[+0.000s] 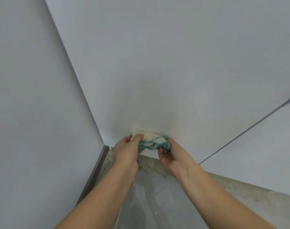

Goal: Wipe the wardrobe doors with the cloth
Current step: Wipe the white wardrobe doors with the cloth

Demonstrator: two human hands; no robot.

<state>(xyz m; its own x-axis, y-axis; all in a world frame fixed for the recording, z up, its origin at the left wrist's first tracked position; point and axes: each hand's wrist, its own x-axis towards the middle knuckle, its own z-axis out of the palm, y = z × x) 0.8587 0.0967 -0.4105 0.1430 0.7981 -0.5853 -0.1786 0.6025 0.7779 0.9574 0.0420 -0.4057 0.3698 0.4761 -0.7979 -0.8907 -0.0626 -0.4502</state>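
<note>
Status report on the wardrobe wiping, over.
Left hand and right hand both grip the cloth. Cloth bunched low at the wardrobe door, near its bottom edge. No obstruction seen.

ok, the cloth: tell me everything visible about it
The cloth is soft, bunched fabric, cream on top with teal folds below. It is crumpled into a wad, not spread flat, low against the white wardrobe door near its bottom edge. The left hand grips its left end, the right hand pinches its teal right end.
</note>
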